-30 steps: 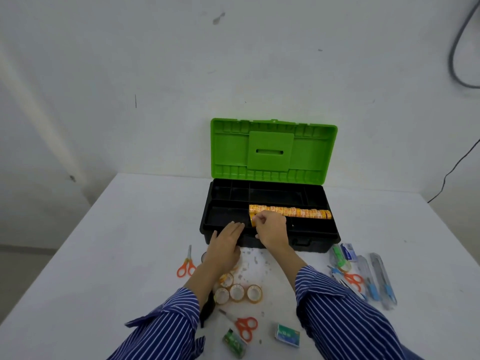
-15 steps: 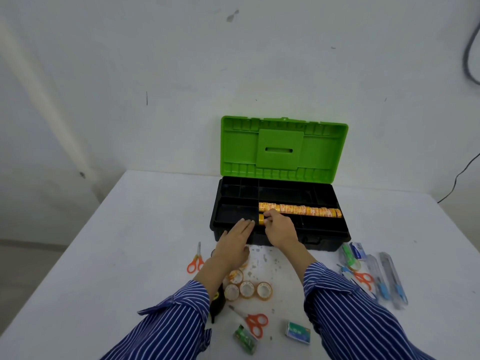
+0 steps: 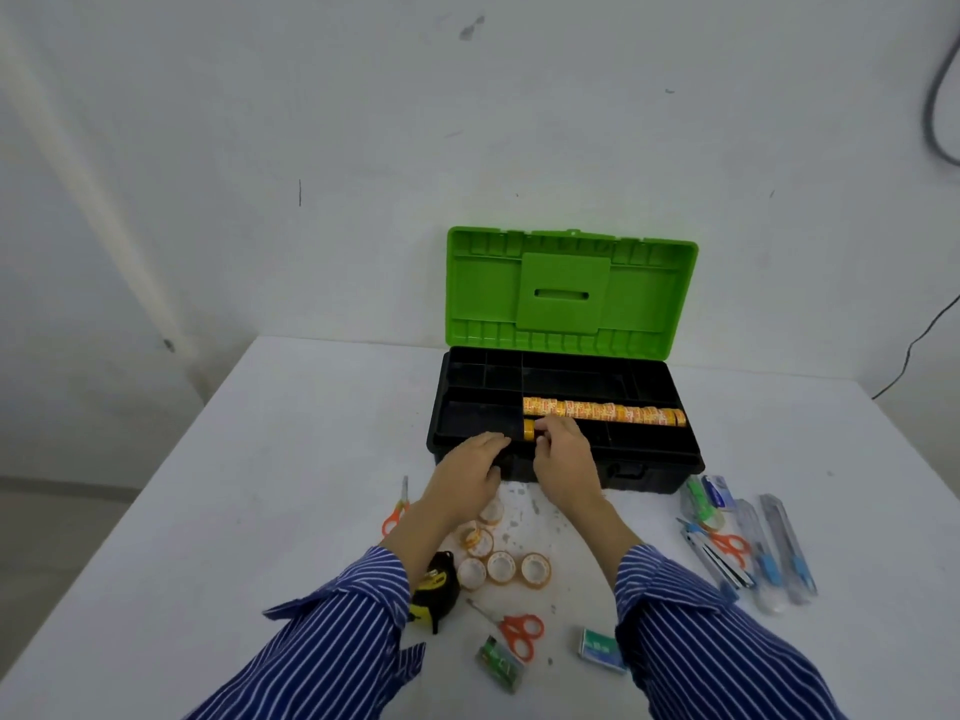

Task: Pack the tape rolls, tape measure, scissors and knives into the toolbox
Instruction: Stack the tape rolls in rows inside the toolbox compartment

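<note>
The black toolbox [image 3: 654,454] stands open with its green lid [image 3: 571,293] upright. A row of orange tape rolls [image 3: 605,411] fills one long compartment. My right hand [image 3: 563,454] pinches a single tape roll [image 3: 528,430] standing in the front compartment. My left hand [image 3: 467,472] rests flat on the toolbox's front edge, fingers straight. Several loose tape rolls [image 3: 501,563] lie on the table in front of the box. A black and yellow tape measure [image 3: 435,589] lies under my left forearm. Orange scissors [image 3: 519,634] lie near me.
More orange scissors lie at the left [image 3: 396,511] and right [image 3: 727,545]. Several utility knives [image 3: 779,548] lie right of the box. Small staple boxes [image 3: 601,649] and a green packet [image 3: 500,662] sit near the front. The white table [image 3: 260,485] meets a wall behind.
My right hand has brought a tape roll from the end of the filled row down into the front compartment. My left hand stayed on the box's front edge.
</note>
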